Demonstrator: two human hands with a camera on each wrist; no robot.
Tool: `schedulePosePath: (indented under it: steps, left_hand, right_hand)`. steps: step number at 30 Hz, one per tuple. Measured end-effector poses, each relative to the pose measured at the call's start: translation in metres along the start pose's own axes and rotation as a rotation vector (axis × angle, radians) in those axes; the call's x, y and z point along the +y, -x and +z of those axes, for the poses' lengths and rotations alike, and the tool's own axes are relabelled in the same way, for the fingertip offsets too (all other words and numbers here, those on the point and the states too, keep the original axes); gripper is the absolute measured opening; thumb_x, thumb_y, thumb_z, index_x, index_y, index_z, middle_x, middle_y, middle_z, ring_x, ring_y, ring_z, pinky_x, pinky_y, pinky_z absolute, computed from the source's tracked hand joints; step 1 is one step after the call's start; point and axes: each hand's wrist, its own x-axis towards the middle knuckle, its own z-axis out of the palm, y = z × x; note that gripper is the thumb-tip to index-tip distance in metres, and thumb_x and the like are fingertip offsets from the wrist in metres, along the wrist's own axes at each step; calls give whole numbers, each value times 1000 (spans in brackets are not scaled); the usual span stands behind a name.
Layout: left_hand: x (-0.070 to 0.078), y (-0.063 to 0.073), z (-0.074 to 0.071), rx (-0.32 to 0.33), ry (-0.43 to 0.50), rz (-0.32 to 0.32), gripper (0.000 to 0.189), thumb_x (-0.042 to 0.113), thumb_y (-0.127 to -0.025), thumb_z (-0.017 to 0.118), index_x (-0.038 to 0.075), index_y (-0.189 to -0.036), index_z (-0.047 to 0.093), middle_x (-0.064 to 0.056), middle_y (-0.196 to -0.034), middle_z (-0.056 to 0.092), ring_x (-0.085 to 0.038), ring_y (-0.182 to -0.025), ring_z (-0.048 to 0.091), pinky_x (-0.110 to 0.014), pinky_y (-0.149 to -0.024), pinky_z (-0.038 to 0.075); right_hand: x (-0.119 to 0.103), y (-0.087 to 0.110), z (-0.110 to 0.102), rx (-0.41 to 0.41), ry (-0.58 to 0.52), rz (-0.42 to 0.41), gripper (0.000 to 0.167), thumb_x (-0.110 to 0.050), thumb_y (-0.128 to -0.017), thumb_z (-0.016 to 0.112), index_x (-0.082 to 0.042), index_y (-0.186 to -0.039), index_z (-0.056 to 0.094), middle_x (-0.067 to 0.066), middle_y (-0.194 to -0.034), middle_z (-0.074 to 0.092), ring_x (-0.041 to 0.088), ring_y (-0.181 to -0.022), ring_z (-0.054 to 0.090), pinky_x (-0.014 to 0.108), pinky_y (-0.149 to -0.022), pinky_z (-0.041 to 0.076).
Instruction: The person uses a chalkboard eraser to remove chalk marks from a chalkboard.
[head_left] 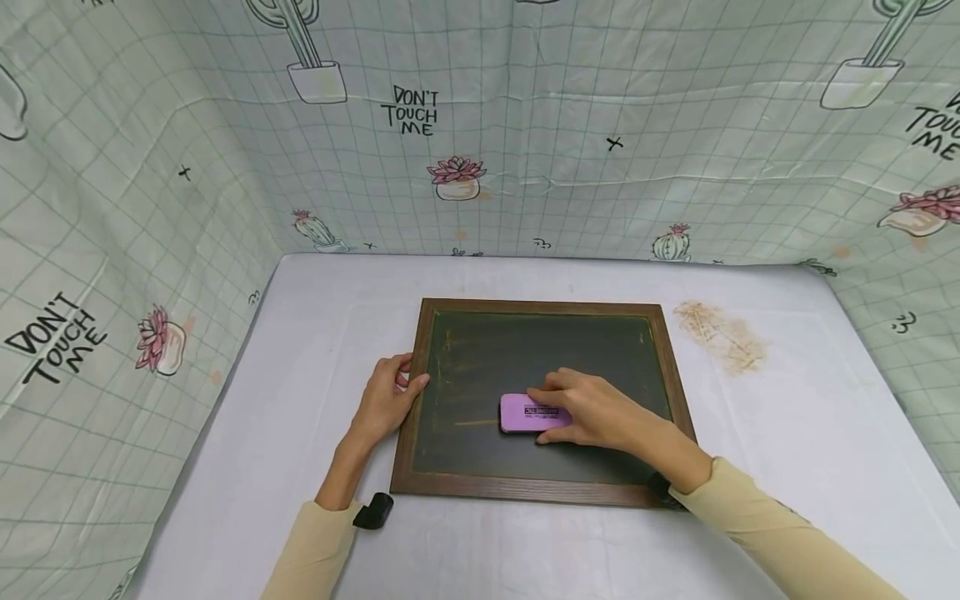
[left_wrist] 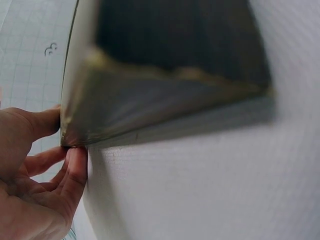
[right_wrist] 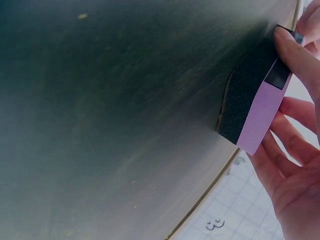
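Note:
A wood-framed chalkboard [head_left: 480, 358] lies on the white table, its dark surface carrying faint yellowish smears and one short chalk line [head_left: 476, 422]. At the board's left edge, my left hand [head_left: 386, 406] pinches the frame, thumb on top and fingers at the side; the left wrist view shows this hand [left_wrist: 37, 185] at the frame's edge too. My right hand [head_left: 592, 410] holds a purple eraser [head_left: 516, 413] on the board, right of the chalk line. In the right wrist view, the eraser's dark felt [right_wrist: 242, 102] faces the board, with thumb and fingers on opposite sides of its purple body.
Brownish dust [head_left: 720, 336] stains the table [head_left: 795, 433] right of the board. A grid-patterned cloth [head_left: 525, 183] with cactus drawings hangs behind and at both sides. A black wrist device [head_left: 373, 511] sits beside the left sleeve, near the board's lower left corner.

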Motion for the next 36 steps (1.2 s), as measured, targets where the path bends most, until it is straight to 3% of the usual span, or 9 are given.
schedulePosePath:
  steps: [17,26,36]
  left_hand:
    - [0,1,-1,-3,-2,-26,50,12,-100,68,-14,-139,51,-25,-114,55,-28,-87,53,-35,-73,44]
    - [1,3,0,42,11,53,48,11,-99,68,-17,-134,52,-25,-109,55,-25,-83,52,-34,-70,45]
    - [0,1,0,2,6,-13,49,11,-100,68,-14,-138,52,-26,-114,56,-28,-87,54,-37,-74,46]
  right_hand:
    - [-12,-19,5,-1,26,-52,58,-39,-83,87,-1,-125,73,7,-101,65,16,-86,55,28,-70,50]
    - [-17,-28,9,-7,52,-77,57,-40,-83,86,-4,-124,73,6,-101,64,17,-86,55,28,-71,50]
    - [-25,-42,12,-37,62,-82,58,-42,-83,86,-5,-125,73,5,-101,65,17,-88,57,29,-73,52]
